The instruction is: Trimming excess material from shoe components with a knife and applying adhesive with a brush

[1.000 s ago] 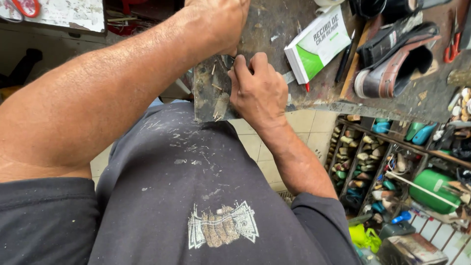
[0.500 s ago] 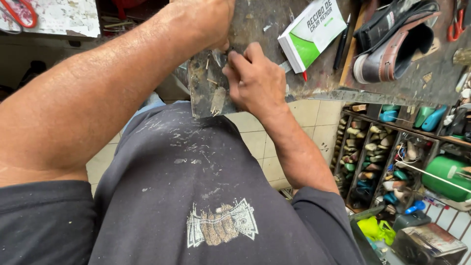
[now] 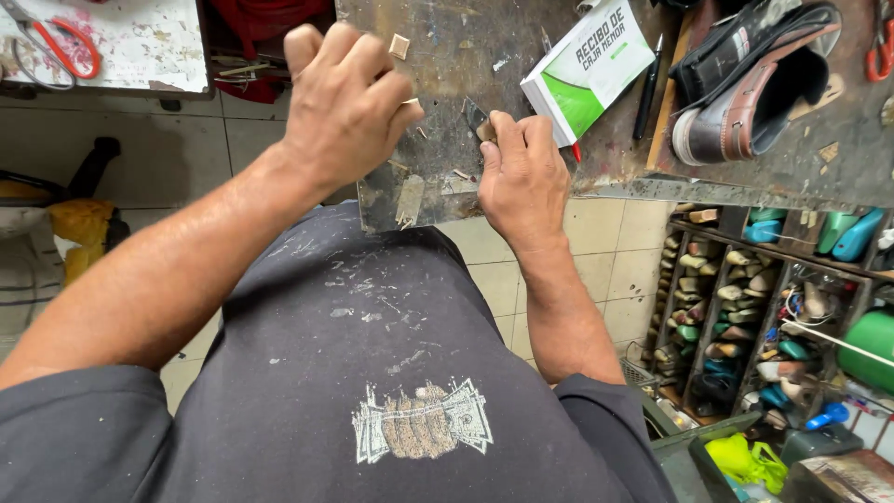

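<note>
Your right hand [image 3: 523,177] pinches a small blade [image 3: 476,116] at the tabletop's [image 3: 447,56] near edge; your left hand [image 3: 346,102] is curled in a narrow grip on a thin sliver, barely visible. This looks like trimming small pieces, so steady the blade before cutting. A green-and-white booklet [image 3: 587,67], pen [image 3: 648,86] and brown shoe [image 3: 754,88] lie toward the right edge; shelves of shoe lasts [image 3: 736,307] stand below.

booklet [image 3: 589,67] white and green | scissors [image 3: 70,48] red-handled | shoe [image 3: 745,88] brown, black | shirt [image 3: 372,373] dark grey
</note>
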